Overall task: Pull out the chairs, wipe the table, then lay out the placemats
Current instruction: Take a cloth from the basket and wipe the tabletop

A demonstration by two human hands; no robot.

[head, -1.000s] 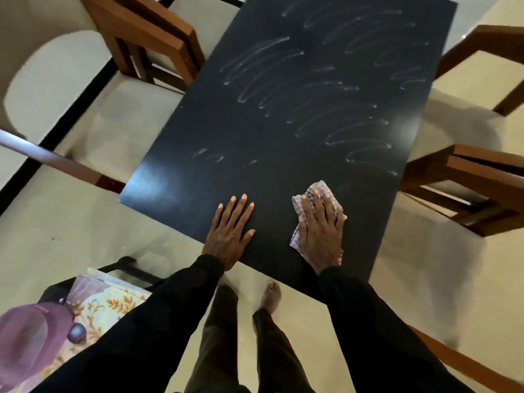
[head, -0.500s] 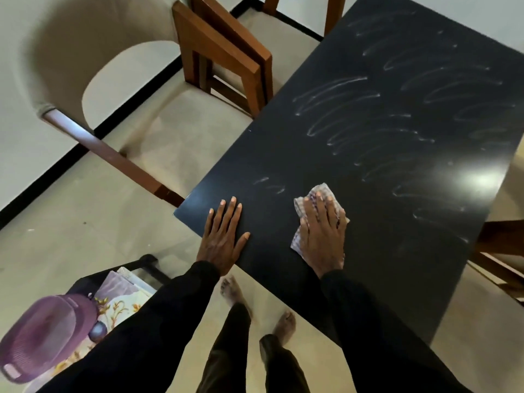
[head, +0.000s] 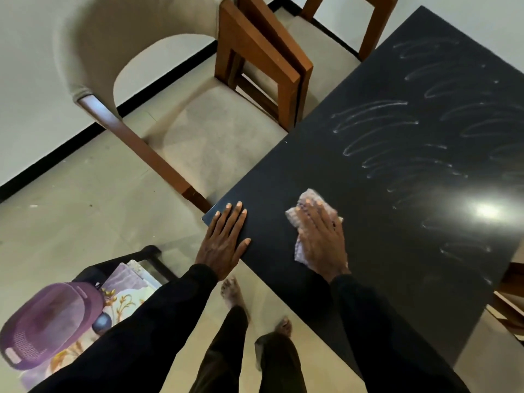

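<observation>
A black table (head: 397, 251) fills the right of the view, its top streaked with curved wet wipe marks. My right hand (head: 321, 239) lies flat with straight fingers on a checked cloth (head: 307, 199), pressing it onto the table near the front edge. My left hand (head: 225, 239) rests flat, fingers straight, on the table's near left corner. A wooden chair (head: 198, 131) with a beige seat stands pulled out left of the table. Floral placemats (head: 124, 296) lie stacked on a small black stand at the lower left.
A purple container (head: 48, 324) sits on the placemats. A second wooden chair (head: 263, 55) stands behind the first, by the table's left edge. Another chair (head: 510, 304) shows at the right edge. My bare feet (head: 235, 293) are on the beige floor below the table's front edge.
My view has swung left, and both hands have shifted left along the front edge; my left hand now sits at the corner. The cloth moved with my right hand.
</observation>
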